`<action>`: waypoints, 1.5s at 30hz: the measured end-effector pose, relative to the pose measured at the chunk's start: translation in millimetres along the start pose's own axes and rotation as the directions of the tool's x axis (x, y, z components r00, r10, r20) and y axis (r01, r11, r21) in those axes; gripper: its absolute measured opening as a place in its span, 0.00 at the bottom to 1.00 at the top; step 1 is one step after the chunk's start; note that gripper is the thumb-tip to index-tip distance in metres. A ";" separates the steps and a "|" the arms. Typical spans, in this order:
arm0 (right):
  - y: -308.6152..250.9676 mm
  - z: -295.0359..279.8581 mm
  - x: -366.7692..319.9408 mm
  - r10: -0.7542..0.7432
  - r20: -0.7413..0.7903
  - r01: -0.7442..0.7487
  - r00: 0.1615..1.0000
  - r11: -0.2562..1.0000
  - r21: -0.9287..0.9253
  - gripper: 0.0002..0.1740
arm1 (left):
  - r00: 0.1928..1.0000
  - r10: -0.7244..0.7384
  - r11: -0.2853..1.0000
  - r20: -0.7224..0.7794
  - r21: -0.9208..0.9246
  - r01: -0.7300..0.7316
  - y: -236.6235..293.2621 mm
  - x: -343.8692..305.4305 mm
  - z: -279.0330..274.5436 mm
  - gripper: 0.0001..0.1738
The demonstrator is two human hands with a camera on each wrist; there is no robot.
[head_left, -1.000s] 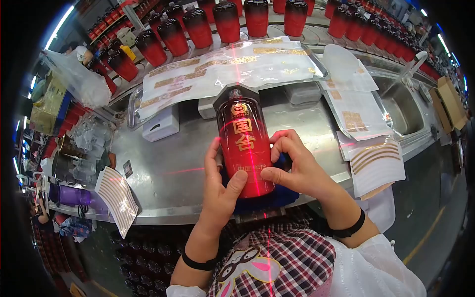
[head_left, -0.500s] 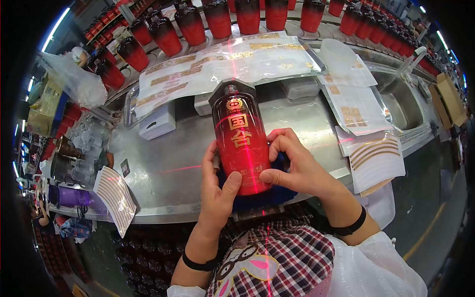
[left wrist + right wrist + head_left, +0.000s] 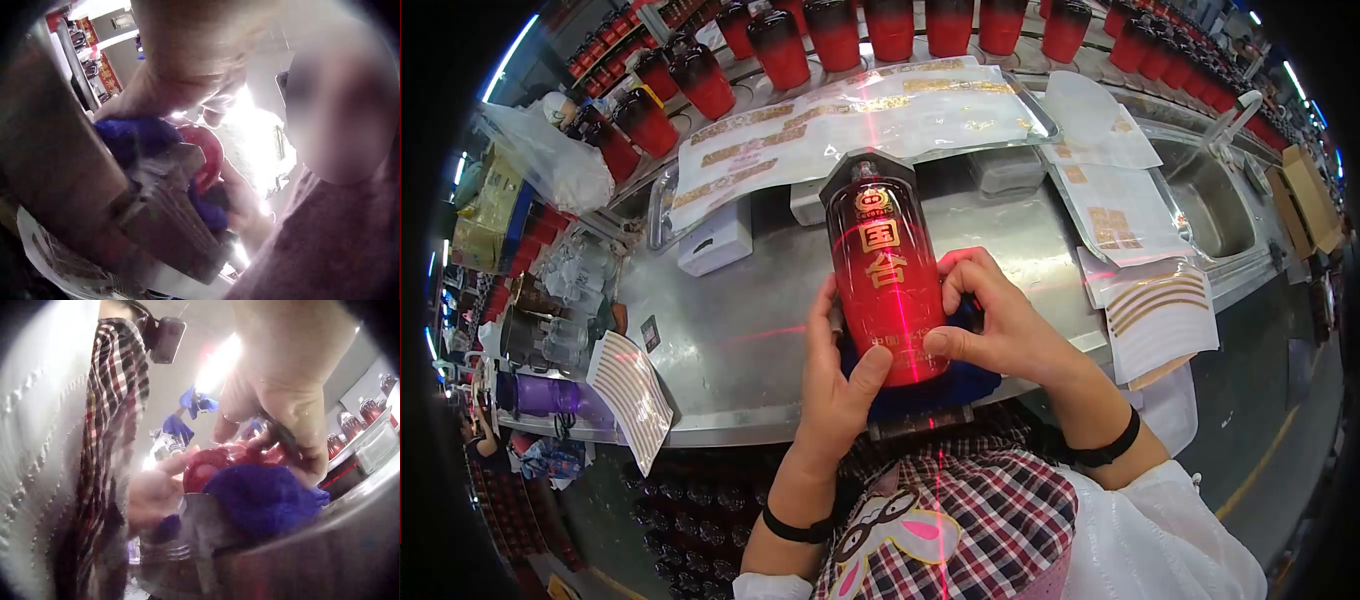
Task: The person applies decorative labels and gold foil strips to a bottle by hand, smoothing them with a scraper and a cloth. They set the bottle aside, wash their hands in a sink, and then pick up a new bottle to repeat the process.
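A glossy red bottle, dark toward its neck and lettered in gold, leans back with its neck in a dark angular holder. My left hand holds its lower left side, thumb on the front near the base. My right hand grips the lower right side with curled fingers; its thumb touches the front. Blue cloth lies under the bottle's lower end. The wrist views show the bottle's round base beside the cloth. Red light lines cross the bottle.
Sheets with gold strips rest on a tray behind the bottle. More label sheets lie right and left. A white box stands on the metal bench. A sink is at right. Several red bottles line the back.
The row of bottles at the back has shifted to the right. The view has shifted slightly. Both hands stay at the bottle's lower sides with little visible movement.
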State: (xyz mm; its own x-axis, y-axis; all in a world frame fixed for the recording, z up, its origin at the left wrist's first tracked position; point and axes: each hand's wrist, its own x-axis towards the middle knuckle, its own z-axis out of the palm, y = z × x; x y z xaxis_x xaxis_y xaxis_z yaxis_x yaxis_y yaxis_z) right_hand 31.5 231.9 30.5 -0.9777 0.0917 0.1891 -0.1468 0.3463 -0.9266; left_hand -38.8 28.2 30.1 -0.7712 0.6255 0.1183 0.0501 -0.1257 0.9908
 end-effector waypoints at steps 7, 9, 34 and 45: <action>2.3 4.0 1.4 -0.025 -0.060 0.021 0.998 0.997 -0.073 0.26 | 0.998 -0.036 0.999 -0.045 -0.019 0.035 -2.3 2.3 1.9 0.52; 5.2 5.3 1.8 -0.050 -0.071 0.044 0.996 0.996 -0.081 0.26 | 0.998 -0.032 0.998 -0.063 -0.056 0.028 -2.1 2.8 2.8 0.51; -0.8 3.6 -2.2 -0.036 -0.040 0.033 0.999 0.996 -0.078 0.28 | 0.991 0.085 0.965 -0.101 0.254 -0.057 -2.3 3.1 10.0 0.52; 3.4 2.8 -2.0 -0.052 -0.023 0.050 0.998 0.996 -0.068 0.27 | 0.997 0.035 0.992 -0.066 0.121 -0.027 -3.5 1.4 6.0 0.53</action>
State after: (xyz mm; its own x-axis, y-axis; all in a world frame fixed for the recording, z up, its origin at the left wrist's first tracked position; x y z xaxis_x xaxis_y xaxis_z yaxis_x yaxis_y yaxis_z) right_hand 32.6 230.3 26.1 -0.9650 0.0950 0.2443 -0.1851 0.4129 -0.8918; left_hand -36.3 34.2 27.2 -0.8092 0.5685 0.1482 0.1471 -0.0482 0.9879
